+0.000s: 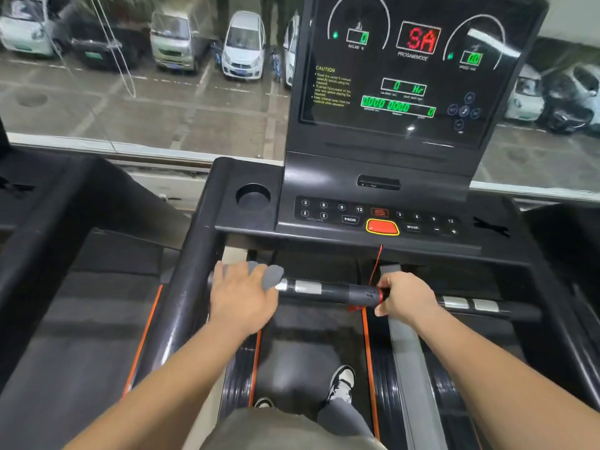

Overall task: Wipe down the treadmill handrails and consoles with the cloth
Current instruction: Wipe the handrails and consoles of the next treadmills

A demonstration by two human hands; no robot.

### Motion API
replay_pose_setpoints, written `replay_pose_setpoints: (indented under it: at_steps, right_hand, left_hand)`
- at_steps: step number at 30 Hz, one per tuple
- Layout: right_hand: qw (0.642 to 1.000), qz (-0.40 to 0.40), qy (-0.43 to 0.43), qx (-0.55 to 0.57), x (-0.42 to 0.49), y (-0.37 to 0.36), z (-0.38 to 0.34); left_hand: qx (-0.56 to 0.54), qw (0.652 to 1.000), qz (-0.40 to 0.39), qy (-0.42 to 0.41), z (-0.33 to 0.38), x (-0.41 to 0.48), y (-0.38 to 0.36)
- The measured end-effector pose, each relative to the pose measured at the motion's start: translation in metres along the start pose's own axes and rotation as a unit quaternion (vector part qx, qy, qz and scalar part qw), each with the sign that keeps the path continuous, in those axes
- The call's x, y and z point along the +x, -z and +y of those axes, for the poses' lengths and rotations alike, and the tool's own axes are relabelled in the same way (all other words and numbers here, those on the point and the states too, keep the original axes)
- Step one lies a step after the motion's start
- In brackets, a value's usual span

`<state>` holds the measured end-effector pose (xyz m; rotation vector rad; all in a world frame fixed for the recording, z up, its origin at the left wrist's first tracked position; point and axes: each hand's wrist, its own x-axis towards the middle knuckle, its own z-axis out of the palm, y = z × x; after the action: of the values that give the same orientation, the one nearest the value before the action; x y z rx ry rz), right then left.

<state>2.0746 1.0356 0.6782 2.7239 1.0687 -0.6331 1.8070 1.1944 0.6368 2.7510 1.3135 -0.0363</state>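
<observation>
A black front handrail (334, 292) with silver sensor bands runs across below the treadmill console (376, 216). My left hand (242, 300) grips a grey cloth (271, 276) wrapped over the bar's left end, next to the left side rail (191, 287). Near the bar's middle, my right hand (404, 295) is curled round the handrail beside a red ring, where a red safety cord (376, 264) hangs from the console. The lit display screen (399, 69) stands above the button panel.
A round cup holder (253, 194) sits at the console's left. The black belt (305, 362) lies below, with my sneakers (341, 381) on it. Neighbouring treadmills (65, 287) flank both sides. Behind is a window onto parked cars (243, 47).
</observation>
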Motion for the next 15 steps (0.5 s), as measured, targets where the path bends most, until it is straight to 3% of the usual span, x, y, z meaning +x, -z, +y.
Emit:
replay_pose_setpoints:
  at_steps: [2, 4, 8, 12, 15]
  right_hand:
    - [1.000, -0.001, -0.002, -0.005, 0.000, 0.000, -0.002]
    - [1.000, -0.009, -0.005, -0.016, 0.000, 0.002, -0.003]
    - [0.997, -0.030, -0.002, -0.071, 0.002, 0.011, -0.012]
    - [0.991, -0.058, 0.009, -0.118, 0.005, 0.019, -0.023]
    - [0.991, -0.064, 0.006, -0.120, 0.006, 0.019, -0.021]
  left_hand:
    - [0.013, 1.000, -0.010, 0.011, 0.035, -0.004, 0.003]
    - [0.007, 0.998, -0.035, -0.046, 0.055, -0.011, -0.001]
    - [-0.013, 0.984, 0.006, -0.178, 0.013, -0.012, -0.014]
    - [0.032, 0.992, 0.025, -0.117, -0.051, -0.009, -0.004]
    - [0.039, 0.998, 0.031, -0.046, -0.034, -0.013, -0.001]
